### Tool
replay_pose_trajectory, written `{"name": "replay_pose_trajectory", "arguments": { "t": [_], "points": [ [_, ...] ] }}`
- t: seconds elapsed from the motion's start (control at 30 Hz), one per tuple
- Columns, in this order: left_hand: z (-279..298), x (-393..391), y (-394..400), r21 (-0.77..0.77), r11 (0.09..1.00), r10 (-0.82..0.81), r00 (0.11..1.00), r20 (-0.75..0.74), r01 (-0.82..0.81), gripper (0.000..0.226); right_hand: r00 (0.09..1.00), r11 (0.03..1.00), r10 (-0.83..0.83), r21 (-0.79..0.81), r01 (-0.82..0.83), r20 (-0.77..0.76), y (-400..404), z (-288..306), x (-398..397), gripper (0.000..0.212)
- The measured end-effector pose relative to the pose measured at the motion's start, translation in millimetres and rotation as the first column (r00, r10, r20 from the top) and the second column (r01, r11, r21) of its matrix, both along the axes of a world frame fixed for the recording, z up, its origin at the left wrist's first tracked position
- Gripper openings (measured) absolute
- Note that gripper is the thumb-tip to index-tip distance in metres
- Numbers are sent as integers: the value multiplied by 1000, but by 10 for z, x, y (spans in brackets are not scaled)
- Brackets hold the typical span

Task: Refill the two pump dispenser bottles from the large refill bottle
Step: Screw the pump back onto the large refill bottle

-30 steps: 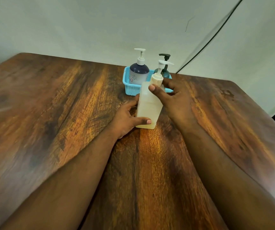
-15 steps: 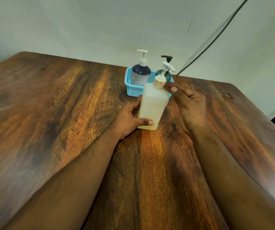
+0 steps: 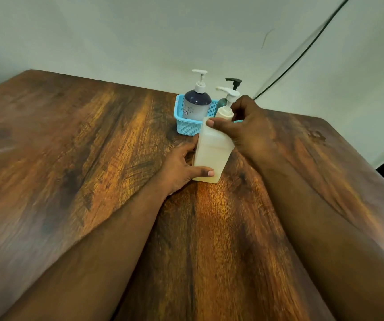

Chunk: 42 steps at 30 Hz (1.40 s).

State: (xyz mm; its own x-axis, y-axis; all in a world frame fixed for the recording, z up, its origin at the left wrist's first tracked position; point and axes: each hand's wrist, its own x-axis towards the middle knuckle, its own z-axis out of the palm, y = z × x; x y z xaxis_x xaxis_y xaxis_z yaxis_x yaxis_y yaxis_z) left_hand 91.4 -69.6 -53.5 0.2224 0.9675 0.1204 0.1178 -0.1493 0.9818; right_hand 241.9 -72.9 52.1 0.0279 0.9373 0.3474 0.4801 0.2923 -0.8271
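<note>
Left hand (image 3: pixel 181 166) grips a cream bottle (image 3: pixel 211 154) upright on a table (image 3: pixel 70 158), while right hand (image 3: pixel 244 126) pinches its pump collar (image 3: pixel 224 112).

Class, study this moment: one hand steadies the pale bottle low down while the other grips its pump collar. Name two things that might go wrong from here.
1. The right hand is gripping the collar of the pale bottle, whose liquid level is high; once the pump comes loose, a jolt may spill liquid onto the wooden table.
2. The blue basket with two pump bottles sits just behind; a slipping hand might knock it.
3. The left hand holds only the base, so the bottle may tip.
</note>
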Motion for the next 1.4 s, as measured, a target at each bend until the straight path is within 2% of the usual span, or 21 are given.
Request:
{"name": "replay_pose_trajectory", "arguments": {
  "t": [0.07, 0.1, 0.17, 0.23, 0.3, 0.37, 0.47, 0.57, 0.6, 0.63, 0.7, 0.77, 0.83, 0.93, 1.0, 1.07, 1.13, 1.2, 1.3, 1.4],
  "points": [
    [10, -4, -10, -8, 1000, -7, 1000, 11, 7, 84, 996, 996, -88, 38, 87, 26, 11, -40, -60, 41],
    [14, -6, -9, -12, 1000, -13, 1000, 21, 13, 84, 999, 999, -43, -13, 43, -14, 43, -37, -37, 42],
    [19, -8, 1, -21, 999, -27, 999, 32, 27, 83, 959, 965, 187, -141, -219, -214, 98, -13, 78, 51],
    [27, -14, 9, -45, 998, -30, 999, 39, 32, 83, 807, 864, 374, -144, -483, -458, 130, 5, 211, 60],
    [26, -19, 20, -57, 998, -31, 999, 43, 34, 84, 733, 825, 414, -117, -552, -540, 132, 18, 292, 57],
    [22, -17, 17, -51, 998, -33, 998, 45, 35, 86, 783, 864, 361, -134, -486, -507, 137, 15, 312, 54],
    [1, -12, 19, -38, 999, -18, 1000, 25, 19, 86, 949, 966, 182, -131, -221, -257, 112, -28, 153, 39],
    [9, -37, 23, -70, 997, -39, 997, 70, 44, 84, 996, 998, 57, -19, -59, -61, 44, -56, -33, 34],
    [19, -49, 24, -95, 993, -56, 994, 90, 64, 84, 999, 999, 51, -20, -51, -3, 43, -33, -13, 35],
    [25, -59, 27, -112, 990, -72, 992, 105, 84, 84, 993, 990, 117, -74, -118, -11, 62, -4, 60, 36],
    [36, -66, 33, -130, 985, -95, 988, 122, 111, 83, 918, 895, 332, -236, -379, -214, 78, 72, 239, 40],
    [58, -61, 30, -134, 983, -106, 986, 127, 123, 82, 847, 817, 395, -286, -501, -357, 114, 113, 355, 37],
    [70, -58, 29, -143, 982, -101, 987, 125, 119, 81, 878, 857, 368, -255, -448, -306, 129, 113, 350, 32],
    [54, -80, 49, -167, 980, -87, 986, 142, 110, 75, 970, 965, 238, -99, -242, -57, 113, 74, 229, 34],
    [43, -94, 59, -179, 975, -101, 982, 162, 130, 71, 985, 985, 171, -36, -171, 1, 132, 44, 211, 32],
    [51, -102, 66, -186, 968, -134, 975, 174, 167, 64, 967, 962, 251, -103, -254, -40, 155, 82, 253, 32],
    [66, -106, 74, -191, 961, -170, 972, 163, 200, 61, 909, 886, 393, -205, -415, -139, 185, 119, 312, 40],
    [78, -117, 85, -183, 960, -191, 974, 124, 211, 59, 853, 818, 467, -252, -517, -234, 199, 119, 313, 40],
    [93, -128, 80, -166, 968, -177, 981, 79, 188, 63, 883, 871, 425, -174, -459, -198, 191, 32, 275, 33],
    [86, -84, 61, -114, 979, -166, 985, 47, 170, 79, 917, 926, 346, -86, -368, -199, 117, -71, 277, 30]
  ]
}}
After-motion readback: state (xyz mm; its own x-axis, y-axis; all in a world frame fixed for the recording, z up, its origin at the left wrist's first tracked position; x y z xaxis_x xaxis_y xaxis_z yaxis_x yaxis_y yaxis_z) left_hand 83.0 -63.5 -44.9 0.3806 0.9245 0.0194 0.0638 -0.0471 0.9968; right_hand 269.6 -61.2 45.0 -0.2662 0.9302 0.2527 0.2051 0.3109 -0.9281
